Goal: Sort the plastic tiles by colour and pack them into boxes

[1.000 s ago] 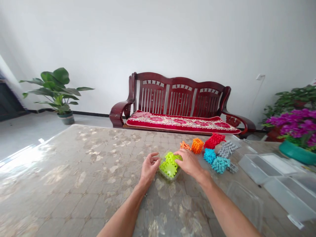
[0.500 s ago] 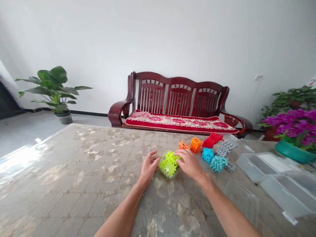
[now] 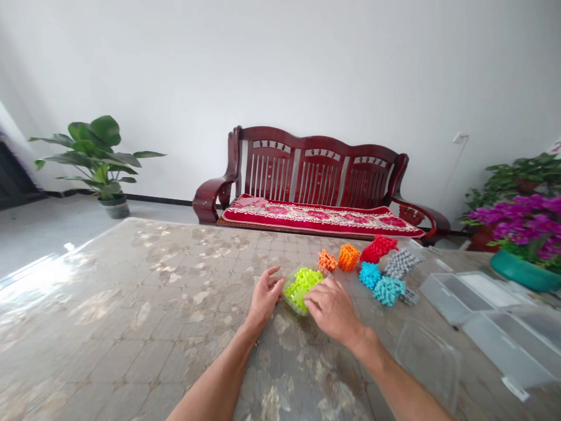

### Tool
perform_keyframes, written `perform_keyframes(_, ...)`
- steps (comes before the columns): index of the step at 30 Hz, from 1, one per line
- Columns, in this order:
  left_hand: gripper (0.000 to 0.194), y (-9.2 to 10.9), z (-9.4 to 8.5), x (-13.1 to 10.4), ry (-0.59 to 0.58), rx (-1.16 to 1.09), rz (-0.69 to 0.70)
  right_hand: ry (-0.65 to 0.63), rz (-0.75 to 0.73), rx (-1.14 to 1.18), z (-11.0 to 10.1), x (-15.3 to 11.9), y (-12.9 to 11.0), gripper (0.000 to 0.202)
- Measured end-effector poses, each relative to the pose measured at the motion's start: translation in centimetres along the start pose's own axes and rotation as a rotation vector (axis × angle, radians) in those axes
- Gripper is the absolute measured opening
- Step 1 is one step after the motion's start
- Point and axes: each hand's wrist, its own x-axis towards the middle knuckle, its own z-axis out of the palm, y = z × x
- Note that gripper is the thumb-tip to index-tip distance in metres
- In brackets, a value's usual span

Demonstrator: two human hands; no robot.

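One clear lid [image 3: 433, 358] is laid at right. Between two hands, one clear container [image 3: 290, 307] of lime-green interlocking pieces [image 3: 302, 283] is set on the floral tablecloth [image 3: 175, 304]. The left hand [image 3: 263, 297] is held loosely open beside its rim; the right hand [image 3: 333, 307] is curled over the pieces, its grip hidden. Seven clumps [image 3: 370, 275] are grouped beyond: two orange, one red, two blue, two grey. One wooden settee [image 3: 321, 169] is backed by a white wall [image 3: 280, 64]; a cropped red mark [image 3: 556, 148] cannot be read.

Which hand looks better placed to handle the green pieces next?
Probably the right hand: its fingers reach over the clear container at the green pieces, while the left hand is outside, by the container's left side.
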Motion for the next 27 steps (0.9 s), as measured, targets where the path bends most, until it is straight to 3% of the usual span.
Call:
perform_keyframes(7, 0.058, 0.0, -0.1, -0.1, -0.004, -0.006, -0.008, 0.08, 0.016, 0.159, 0.7, 0.0, 0.2, 0.023)
perform_keyframes(12, 0.065, 0.5, 0.0, -0.4, -0.033, -0.001, -0.017, 0.228, 0.238, 0.216, -1.1, -1.7, 5.4, 0.027)
perform_keyframes(16, 0.065, 0.7, -0.1, -0.4, -0.024, -0.01, -0.036, 0.171, 0.539, 0.092, -2.5, -6.1, 12.0, 0.031)
perform_keyframes(20, 0.069, 1.0, -0.5, -0.1, -0.009, -0.02, -0.074, -0.001, 0.664, -0.054, -2.7, -12.2, 17.2, 0.036)
perform_keyframes(24, 0.068, 1.2, -0.9, 0.2, -0.018, -0.038, -0.096, -0.041, 0.685, -0.33, -1.9, -16.7, 19.8, 0.039)
perform_keyframes(27, 0.063, 1.4, -1.0, 0.2, -0.018, -0.044, -0.11, -0.111, 0.703, -0.378, -1.0, -18.2, 20.5, 0.037)
